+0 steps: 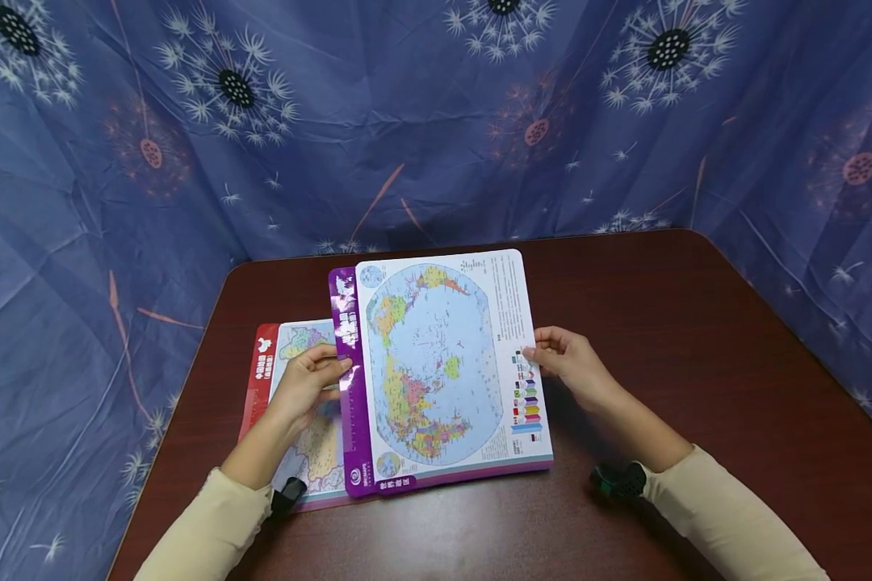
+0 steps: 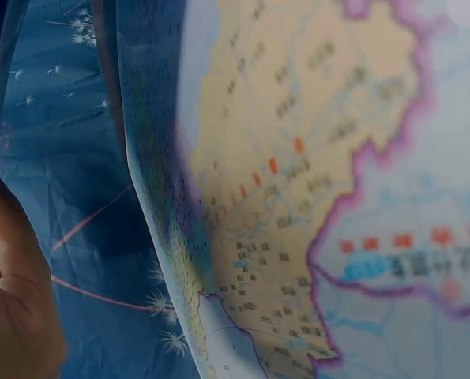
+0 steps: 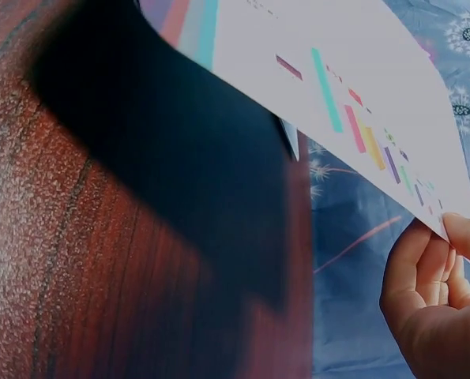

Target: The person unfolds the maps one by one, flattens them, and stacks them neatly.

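Observation:
A world map sheet (image 1: 439,339) with a purple left border is held up above the table, tilted slightly. My left hand (image 1: 307,386) pinches its purple edge, thumb on top. At the opposite edge, my right hand (image 1: 577,369) pinches the white border beside the small coloured bars; the right wrist view shows thumb and fingers on the edge of the sheet (image 3: 392,71). Partly hidden beneath lies a red-bordered map of China (image 1: 320,460), under my left forearm. That map (image 2: 298,197) fills much of the left wrist view, with my left hand (image 2: 17,292) at its far left.
A dark reddish-brown table (image 1: 668,307) carries both maps. Blue cloth with dandelion prints (image 1: 407,145) hangs behind it and along the sides. Dark wrist devices show at the left cuff (image 1: 288,494) and the right cuff (image 1: 621,482).

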The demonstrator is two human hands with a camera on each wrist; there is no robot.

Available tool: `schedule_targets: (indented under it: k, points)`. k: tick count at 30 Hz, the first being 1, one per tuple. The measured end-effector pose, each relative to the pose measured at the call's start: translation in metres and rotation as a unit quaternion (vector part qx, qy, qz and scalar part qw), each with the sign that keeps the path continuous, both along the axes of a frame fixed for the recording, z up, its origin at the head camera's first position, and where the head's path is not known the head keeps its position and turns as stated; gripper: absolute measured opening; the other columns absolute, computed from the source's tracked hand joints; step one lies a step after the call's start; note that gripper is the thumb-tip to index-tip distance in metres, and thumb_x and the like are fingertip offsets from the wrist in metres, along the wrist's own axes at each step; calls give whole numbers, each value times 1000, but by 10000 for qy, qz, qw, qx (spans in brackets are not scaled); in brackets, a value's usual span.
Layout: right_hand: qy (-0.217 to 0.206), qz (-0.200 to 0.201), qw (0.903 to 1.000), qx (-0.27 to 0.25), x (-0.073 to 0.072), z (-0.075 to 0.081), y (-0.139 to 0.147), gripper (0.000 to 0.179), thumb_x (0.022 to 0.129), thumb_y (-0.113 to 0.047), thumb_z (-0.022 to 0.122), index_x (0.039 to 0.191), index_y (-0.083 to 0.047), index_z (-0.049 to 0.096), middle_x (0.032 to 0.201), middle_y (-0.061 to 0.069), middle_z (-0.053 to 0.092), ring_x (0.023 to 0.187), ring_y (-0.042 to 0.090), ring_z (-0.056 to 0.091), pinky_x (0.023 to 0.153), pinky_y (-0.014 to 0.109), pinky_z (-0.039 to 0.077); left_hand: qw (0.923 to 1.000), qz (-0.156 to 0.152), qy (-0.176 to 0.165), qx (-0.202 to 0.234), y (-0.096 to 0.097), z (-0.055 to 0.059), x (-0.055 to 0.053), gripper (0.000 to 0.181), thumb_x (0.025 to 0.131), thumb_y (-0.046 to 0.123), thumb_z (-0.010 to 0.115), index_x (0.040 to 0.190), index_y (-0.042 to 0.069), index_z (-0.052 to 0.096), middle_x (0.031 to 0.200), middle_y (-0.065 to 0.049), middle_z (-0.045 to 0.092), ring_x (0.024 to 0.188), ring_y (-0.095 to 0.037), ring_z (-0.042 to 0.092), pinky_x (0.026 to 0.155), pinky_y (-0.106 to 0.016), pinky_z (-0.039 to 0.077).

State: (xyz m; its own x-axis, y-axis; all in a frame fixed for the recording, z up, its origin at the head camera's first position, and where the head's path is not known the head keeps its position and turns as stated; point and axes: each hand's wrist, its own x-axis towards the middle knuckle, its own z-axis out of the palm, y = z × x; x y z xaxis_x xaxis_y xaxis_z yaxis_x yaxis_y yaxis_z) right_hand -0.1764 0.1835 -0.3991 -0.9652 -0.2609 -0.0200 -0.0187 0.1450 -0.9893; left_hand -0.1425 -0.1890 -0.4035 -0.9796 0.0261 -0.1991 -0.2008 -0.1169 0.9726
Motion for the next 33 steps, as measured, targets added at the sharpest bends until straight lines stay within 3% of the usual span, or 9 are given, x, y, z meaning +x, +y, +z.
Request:
schedule_targets:
  k: [9, 17, 23, 26, 30, 33]
  points:
    - [-6, -61, 9993, -364, -2, 5, 2, 26, 85, -7, 62, 102, 5, 47, 83, 8, 55, 68, 11, 56, 59, 24, 51, 9957, 46, 163, 906, -3, -2, 0, 25, 88, -5, 52, 79, 16, 64, 70, 3, 61, 55, -4, 52, 46, -17, 47]
    - [144, -235, 9980, -574, -4, 19, 17, 17, 85, -6, 61, 97, -2, 51, 81, 5, 54, 64, 10, 49, 54, 22, 45, 9927, 117, 334, 1152, -12, -1, 1, 28, 89, -5, 51, 81, 16, 67, 73, 0, 65, 59, -8, 60, 47, -18, 48]
    - [353, -641, 9913, -1092, -8, 30, 51, 14, 84, -2, 61, 97, -6, 56, 80, 3, 53, 66, 11, 51, 52, 19, 44, 9909, 279, 531, 1204, -33, 3, 4, 28, 89, -5, 50, 82, 16, 67, 71, 2, 64, 58, -5, 57, 47, -16, 47]
    - [299, -912, 9855, -1398, -23, 13, 86, 21, 83, -1, 62, 103, -5, 57, 82, 5, 55, 69, 13, 54, 54, 22, 48, 9885, 472, 576, 1317, -47, 5, 6, 28, 89, -6, 50, 81, 15, 66, 72, 2, 63, 58, -5, 58, 47, -16, 48]
    - [433, -1463, 9728, -1744, -50, -24, 150, 32, 81, 0, 65, 112, -3, 57, 88, 7, 58, 73, 16, 58, 58, 26, 52, 9843, 605, 747, 1479, -65, 8, 10, 29, 89, -8, 48, 81, 13, 67, 72, 0, 64, 60, -8, 62, 48, -20, 50]
    - [486, -2058, 9598, -1846, -53, -27, 183, 36, 79, 0, 66, 113, -3, 58, 90, 7, 58, 73, 17, 58, 56, 28, 52, 9829, 678, 884, 1469, -78, 9, 12, 27, 89, -8, 48, 83, 11, 67, 72, -2, 65, 60, -10, 63, 49, -23, 51]
